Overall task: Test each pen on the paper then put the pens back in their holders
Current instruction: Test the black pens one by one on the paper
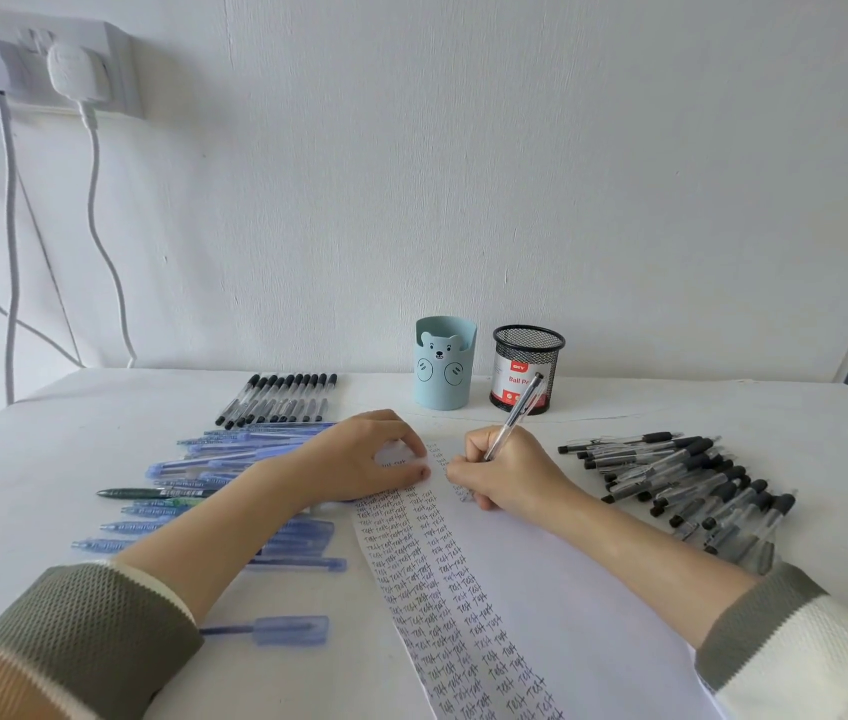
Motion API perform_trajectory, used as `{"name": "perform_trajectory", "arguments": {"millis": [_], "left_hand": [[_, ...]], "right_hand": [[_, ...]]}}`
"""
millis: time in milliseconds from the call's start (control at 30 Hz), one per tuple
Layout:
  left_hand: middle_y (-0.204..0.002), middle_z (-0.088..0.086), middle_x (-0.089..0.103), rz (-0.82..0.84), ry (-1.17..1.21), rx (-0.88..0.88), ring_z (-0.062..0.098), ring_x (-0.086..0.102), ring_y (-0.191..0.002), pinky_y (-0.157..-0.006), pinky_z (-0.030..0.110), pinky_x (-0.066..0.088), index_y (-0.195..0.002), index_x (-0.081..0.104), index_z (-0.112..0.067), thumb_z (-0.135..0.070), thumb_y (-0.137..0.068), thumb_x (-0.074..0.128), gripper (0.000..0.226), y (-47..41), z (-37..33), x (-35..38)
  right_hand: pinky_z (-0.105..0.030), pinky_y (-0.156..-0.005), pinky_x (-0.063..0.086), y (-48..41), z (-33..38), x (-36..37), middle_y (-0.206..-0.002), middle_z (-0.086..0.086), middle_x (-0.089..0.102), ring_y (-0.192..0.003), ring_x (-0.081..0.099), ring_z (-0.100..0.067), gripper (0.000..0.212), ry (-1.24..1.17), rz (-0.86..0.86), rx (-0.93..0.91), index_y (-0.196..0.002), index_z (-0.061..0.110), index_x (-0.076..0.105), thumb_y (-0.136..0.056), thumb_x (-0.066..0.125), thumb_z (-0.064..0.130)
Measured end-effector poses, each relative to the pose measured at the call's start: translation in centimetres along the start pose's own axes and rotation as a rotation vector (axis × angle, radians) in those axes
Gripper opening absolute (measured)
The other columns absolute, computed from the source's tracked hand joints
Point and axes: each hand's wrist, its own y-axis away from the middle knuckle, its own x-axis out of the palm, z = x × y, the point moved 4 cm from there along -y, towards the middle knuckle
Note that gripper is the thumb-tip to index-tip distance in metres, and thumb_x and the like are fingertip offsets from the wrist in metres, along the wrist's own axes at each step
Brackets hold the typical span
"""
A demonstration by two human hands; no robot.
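Our right hand (510,472) pinches a clear ballpoint pen (515,415), its tip down on the paper (541,574) near the sheet's far end, beside columns of the word "test". Our left hand (359,459) rests arched on the paper, holding nothing, fingertips pressing it to the desk (99,449). Behind stand a blue bear holder (443,376) and a black mesh holder (528,371). Black pens (697,491) lie to the right and blue pens (234,459) to the left.

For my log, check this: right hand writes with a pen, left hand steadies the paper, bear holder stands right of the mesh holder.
Wrong on one point: the head view shows the bear holder left of the mesh holder. The right hand does write with a pen, and the left hand steadies the paper.
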Motion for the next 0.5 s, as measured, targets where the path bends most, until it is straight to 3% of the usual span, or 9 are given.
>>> {"name": "perform_trajectory", "arguments": {"millis": [500], "left_hand": [[-0.113, -0.015, 0.055, -0.007, 0.015, -0.002, 0.005, 0.055, -0.104, -0.093, 0.034, 0.046, -0.106, 0.065, -0.038, -0.067, -0.076, 0.056, 0.043, 0.07, 0.18, 0.13]], "right_hand": [[-0.020, -0.049, 0.040, -0.13, -0.08, -0.22, -0.042, -0.005, 0.052, -0.043, 0.044, -0.014, 0.035, -0.013, -0.026, -0.015, -0.053, 0.014, 0.044, -0.079, 0.067, 0.007]]}}
